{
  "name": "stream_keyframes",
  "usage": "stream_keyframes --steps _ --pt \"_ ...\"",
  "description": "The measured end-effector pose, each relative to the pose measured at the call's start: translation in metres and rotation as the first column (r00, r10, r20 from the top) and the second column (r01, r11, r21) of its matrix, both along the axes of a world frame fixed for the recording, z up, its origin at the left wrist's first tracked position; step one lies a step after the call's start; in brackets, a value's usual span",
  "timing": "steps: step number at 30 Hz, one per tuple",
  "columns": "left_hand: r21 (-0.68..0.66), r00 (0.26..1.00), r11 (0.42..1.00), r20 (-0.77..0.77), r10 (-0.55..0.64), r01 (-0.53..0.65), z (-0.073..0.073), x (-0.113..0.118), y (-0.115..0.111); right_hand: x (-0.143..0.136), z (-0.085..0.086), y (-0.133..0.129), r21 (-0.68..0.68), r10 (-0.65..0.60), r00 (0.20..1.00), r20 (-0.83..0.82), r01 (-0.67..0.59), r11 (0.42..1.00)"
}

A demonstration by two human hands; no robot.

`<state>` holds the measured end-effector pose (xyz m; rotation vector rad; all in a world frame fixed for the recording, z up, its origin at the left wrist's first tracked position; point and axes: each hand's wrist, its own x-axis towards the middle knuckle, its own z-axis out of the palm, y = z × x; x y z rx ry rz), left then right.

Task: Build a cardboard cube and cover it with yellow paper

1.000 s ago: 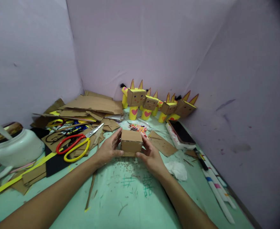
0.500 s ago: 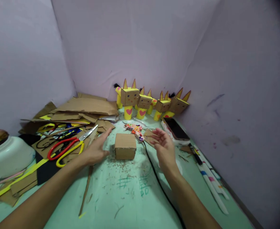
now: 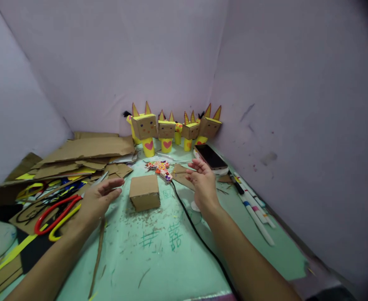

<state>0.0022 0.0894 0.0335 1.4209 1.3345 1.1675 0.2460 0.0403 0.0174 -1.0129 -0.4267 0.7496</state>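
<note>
A small closed cardboard box (image 3: pixel 145 193) sits on the green tabletop between my two hands, apart from both. My left hand (image 3: pixel 96 205) is left of the box, fingers stretched out and nothing in it, partly over scissors (image 3: pixel 58 215) with red and yellow handles. To the right of the box, my right hand (image 3: pixel 203 184) hovers with fingers loosely curled and apart, holding nothing that I can see. A glue gun (image 3: pixel 161 168) with a flowered cover lies behind the box. Near my right fingers rests a flat cardboard piece (image 3: pixel 181 175).
Several cardboard-headed yellow figures (image 3: pixel 144 126) stand at the back. Cardboard sheets (image 3: pixel 86 149) and scraps are piled at left. A phone (image 3: pixel 211 156) and markers (image 3: pixel 256 209) lie at right. A black cord (image 3: pixel 192 223) runs toward the front edge.
The view has swung right, so most things appear farther left. The box shows a slightly different angle. Both hands stay empty and apart from it.
</note>
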Motion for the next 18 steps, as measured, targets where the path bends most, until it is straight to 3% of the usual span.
stream_keyframes --steps 6,11,18 --pt "0.035 0.998 0.999 -0.057 -0.026 0.028 -0.003 -0.001 0.000 -0.003 0.007 -0.004 0.012 0.032 0.999 -0.034 -0.031 0.999" --pt "0.009 0.996 0.999 0.082 0.034 -0.034 -0.005 -0.003 0.002 -0.004 0.013 -0.008 0.029 0.049 0.998 -0.026 -0.048 0.998" --pt "-0.018 0.972 0.993 0.203 0.120 -0.119 -0.006 -0.005 0.005 0.000 0.010 -0.011 0.012 -0.030 1.000 -0.007 0.030 0.999"
